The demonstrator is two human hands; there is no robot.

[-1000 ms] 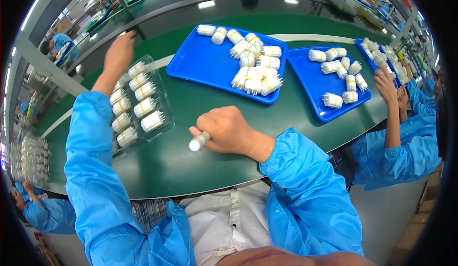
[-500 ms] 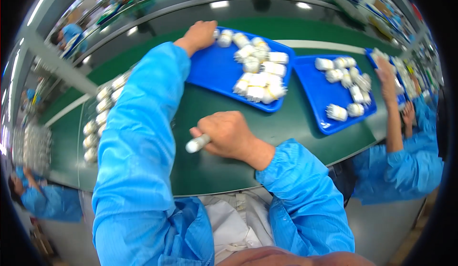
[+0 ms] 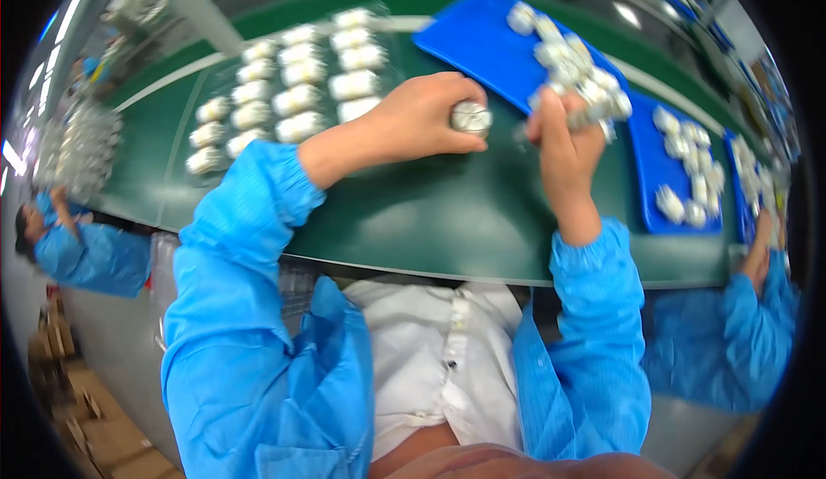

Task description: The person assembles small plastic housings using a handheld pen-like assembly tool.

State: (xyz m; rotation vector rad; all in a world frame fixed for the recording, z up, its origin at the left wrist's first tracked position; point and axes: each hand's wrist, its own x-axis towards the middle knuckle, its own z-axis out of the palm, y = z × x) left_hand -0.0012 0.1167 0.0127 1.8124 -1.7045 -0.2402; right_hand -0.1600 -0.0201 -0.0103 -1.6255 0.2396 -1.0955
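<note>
Gripping a small white cylindrical part (image 3: 471, 117) between thumb and curled fingers, the left hand (image 3: 419, 120) is hovering over the green work surface (image 3: 430, 212), its fist closed firmly around the piece so that only the round end is showing. Just beside it, the right hand (image 3: 564, 139) is holding a second white part (image 3: 578, 111), which is blurred, so its shape is hard to make out; the fingers are wrapped round it and the two hands are sitting near each other, though whether the two parts are touching cannot be told. Both forearms are wearing bright blue sleeves (image 3: 249, 247) with gathered cuffs.

Lying right behind the right hand is a blue tray (image 3: 482, 40) carrying a loose pile of similar white parts (image 3: 568, 58) along its near right end. Sitting to the left of that tray, beyond the left hand, is a clear plastic tray (image 3: 284, 83) holding white parts set in neat rows. A second blue tray (image 3: 662, 169) is resting further to the right with a few more white pieces scattered on it.

Working at the far right edge is another person in a blue coat (image 3: 731, 341), one hand raised by the table rim. Another person in blue (image 3: 82, 251) is standing at the lower left, beside a stack of clear trays (image 3: 77, 148).
</note>
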